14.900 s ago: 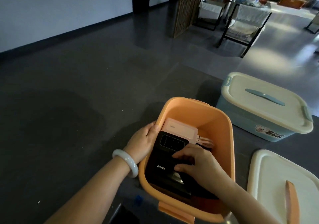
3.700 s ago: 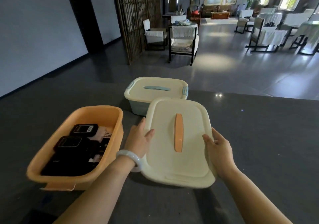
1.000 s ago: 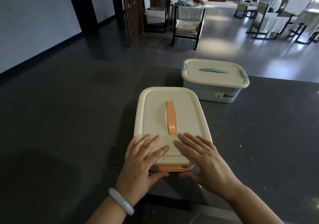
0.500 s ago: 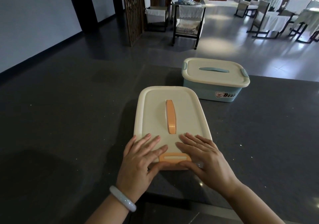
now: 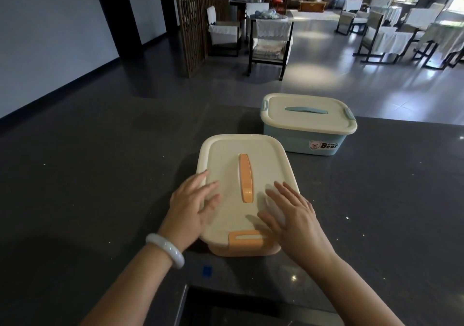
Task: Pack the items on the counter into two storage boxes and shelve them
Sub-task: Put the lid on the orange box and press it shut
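dark counter [image 5: 100, 200] fills the view, chairs [image 5: 271, 41] on the floor beyond. orange box [image 5: 251, 251] sits near the counter's front edge, cream lid [image 5: 226, 159] on, near latch [image 5: 244, 240] folded up against the lid's rim. left hand [image 5: 190, 205] and right hand [image 5: 293, 215] are flat and spread either side of the handle [image 5: 244, 177], gripping nothing. they're blurred, so i can't tell if they touch the lid. looks like the closing step. far latch is out of sight, so next comes checking it, then a lift by the handle. blue box [image 5: 324, 142] stands behind, lidded too. contents of both are hidden. no shelf in view.
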